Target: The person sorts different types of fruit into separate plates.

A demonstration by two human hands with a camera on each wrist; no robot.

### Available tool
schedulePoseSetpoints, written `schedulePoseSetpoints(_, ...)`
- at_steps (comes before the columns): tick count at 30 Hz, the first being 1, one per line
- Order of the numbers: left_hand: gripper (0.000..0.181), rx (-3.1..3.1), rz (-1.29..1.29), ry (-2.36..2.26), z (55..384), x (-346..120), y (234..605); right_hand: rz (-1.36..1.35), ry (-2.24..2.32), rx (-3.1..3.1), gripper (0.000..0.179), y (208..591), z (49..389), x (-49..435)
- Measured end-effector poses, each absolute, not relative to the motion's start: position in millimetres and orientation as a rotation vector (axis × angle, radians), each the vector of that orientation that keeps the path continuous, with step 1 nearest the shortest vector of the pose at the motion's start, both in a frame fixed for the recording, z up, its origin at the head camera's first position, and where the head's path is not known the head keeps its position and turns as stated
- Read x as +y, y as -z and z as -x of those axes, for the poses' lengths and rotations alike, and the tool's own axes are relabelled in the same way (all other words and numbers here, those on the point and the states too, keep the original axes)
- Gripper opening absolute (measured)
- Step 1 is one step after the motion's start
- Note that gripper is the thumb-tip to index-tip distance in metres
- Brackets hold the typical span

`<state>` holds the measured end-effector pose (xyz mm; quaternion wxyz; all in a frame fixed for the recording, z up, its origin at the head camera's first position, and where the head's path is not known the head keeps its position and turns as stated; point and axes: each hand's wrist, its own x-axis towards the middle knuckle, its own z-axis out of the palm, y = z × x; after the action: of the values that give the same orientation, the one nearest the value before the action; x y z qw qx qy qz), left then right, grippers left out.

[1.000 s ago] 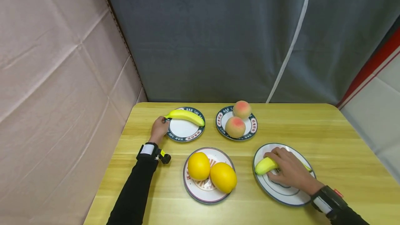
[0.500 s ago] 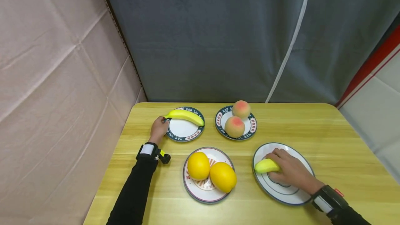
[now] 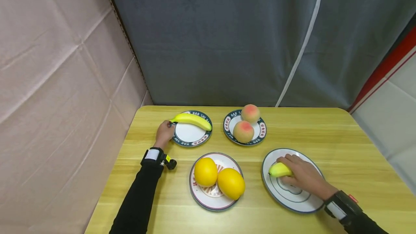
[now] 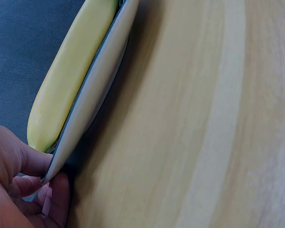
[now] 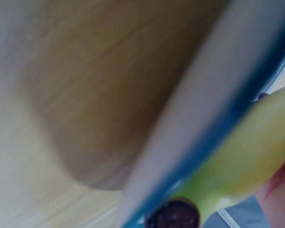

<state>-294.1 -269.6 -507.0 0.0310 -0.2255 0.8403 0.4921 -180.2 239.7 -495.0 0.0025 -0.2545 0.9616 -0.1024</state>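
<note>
My left hand (image 3: 165,132) pinches the left edge of a small plate with a dark patterned rim (image 3: 190,143). In the left wrist view its thumb (image 4: 34,161) lies on top of the rim and fingers curl beneath. A yellow banana (image 3: 194,120) rests along the back of that plate, one end near the thumb. At the right, my right hand (image 3: 303,176) grips another banana (image 3: 280,170) over a larger white plate (image 3: 294,205). Only its blunt tip shows in the head view; the hand covers the rest. In the right wrist view its dark end (image 5: 173,216) lies at the plate's blue rim.
Two peaches (image 3: 243,131) sit on a second dark-rimmed plate (image 3: 229,133) at the back centre. Two yellow-orange fruits (image 3: 231,183) lie on a white plate (image 3: 212,205) at the front centre. A grey curtain (image 3: 211,46) hangs behind the wooden table (image 3: 351,147).
Under my right hand the banana has turned and shifted slightly right; its stem end, visible earlier beyond the hand, is now hidden in the head view. My left hand stays at its plate.
</note>
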Motion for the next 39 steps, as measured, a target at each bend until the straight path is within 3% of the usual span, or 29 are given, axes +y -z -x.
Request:
schedulePoseSetpoints(24,0.051,2.615,0.653,-1.546,290.1,-268.7,507.5,0.781,0.434,3.089,0.051,468.9,188.3,244.6)
schedulePoseSetpoints(39,0.054,2.588,0.676,-1.516,293.9,-270.5,509.0,0.905,0.399,3.261,0.052,423.9,198.3,255.4)
